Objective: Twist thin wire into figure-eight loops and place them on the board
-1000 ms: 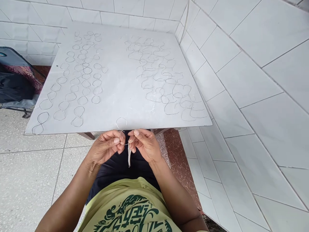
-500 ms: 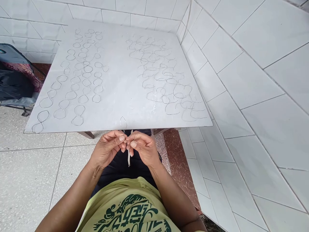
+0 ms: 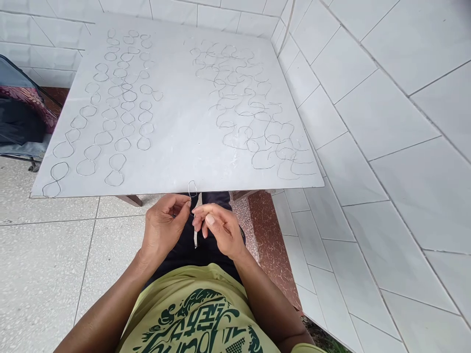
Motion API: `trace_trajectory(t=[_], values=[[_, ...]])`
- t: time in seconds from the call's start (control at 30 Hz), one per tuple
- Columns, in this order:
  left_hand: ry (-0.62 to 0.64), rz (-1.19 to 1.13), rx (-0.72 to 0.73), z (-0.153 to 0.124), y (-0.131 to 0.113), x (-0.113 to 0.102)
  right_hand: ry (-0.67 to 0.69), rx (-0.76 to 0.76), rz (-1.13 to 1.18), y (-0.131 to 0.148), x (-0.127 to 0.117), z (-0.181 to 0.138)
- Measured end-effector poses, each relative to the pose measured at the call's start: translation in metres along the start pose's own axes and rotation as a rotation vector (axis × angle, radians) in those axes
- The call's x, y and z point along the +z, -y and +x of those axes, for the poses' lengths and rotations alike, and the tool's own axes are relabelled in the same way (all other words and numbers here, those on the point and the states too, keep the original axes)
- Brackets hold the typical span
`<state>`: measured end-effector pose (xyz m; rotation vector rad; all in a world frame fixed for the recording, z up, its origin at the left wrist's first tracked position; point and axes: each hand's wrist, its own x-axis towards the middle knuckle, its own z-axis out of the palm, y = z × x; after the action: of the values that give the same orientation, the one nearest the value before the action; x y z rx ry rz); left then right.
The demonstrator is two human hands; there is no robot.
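Just past the table's front edge, my left hand [image 3: 167,223] pinches a thin wire between thumb and fingertips. The bent wire [image 3: 192,181] has a narrow loop standing up above the fingers; its lower part runs down between the two hands and is partly hidden. Close on the right, my right hand [image 3: 222,228] has its thumb apart from its extended fingers. Its fingertips are beside the lower part of the wire, and whether they touch it I cannot tell. Both hands are above my lap.
On the white table [image 3: 176,122], several figure-eight wires [image 3: 117,177] lie in rows at the left. Several loose curved wires [image 3: 263,168] overlap at the right. A tiled wall [image 3: 368,147] runs along the right side. A folding chair [image 3: 25,113] with dark cloth stands at the left.
My right hand has parted its fingers and drawn slightly away from the left. The left hand keeps its pinch, and the wire loop has turned and now looks narrower.
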<state>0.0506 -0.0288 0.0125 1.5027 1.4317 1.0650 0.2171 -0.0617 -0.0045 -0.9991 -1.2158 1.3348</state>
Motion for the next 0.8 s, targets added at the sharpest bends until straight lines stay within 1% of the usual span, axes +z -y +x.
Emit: trace_trajectory(t=[0.07,0.23,0.43,0.5,0.67,0.73,0.8], values=[[-0.002,0.065,0.030,-0.001,0.002,0.001,-0.005,-0.012,-0.043,-0.003,0.004,-0.002],[0.025,0.124,0.042,0.000,0.001,-0.001,-0.033,-0.051,-0.186,-0.007,0.006,-0.004],[-0.057,0.378,0.266,0.001,0.002,0.000,0.001,-0.050,-0.239,-0.009,0.008,-0.006],[-0.074,0.420,0.301,0.001,0.003,0.003,-0.007,-0.045,-0.229,-0.010,0.010,-0.007],[-0.121,0.417,0.268,0.001,0.002,0.012,-0.058,0.013,-0.126,-0.011,0.013,-0.007],[-0.125,0.385,0.217,0.001,0.000,0.014,-0.091,0.057,-0.045,-0.011,0.011,-0.007],[-0.075,0.290,0.124,0.002,-0.003,0.013,-0.126,0.092,0.056,-0.013,0.008,-0.006]])
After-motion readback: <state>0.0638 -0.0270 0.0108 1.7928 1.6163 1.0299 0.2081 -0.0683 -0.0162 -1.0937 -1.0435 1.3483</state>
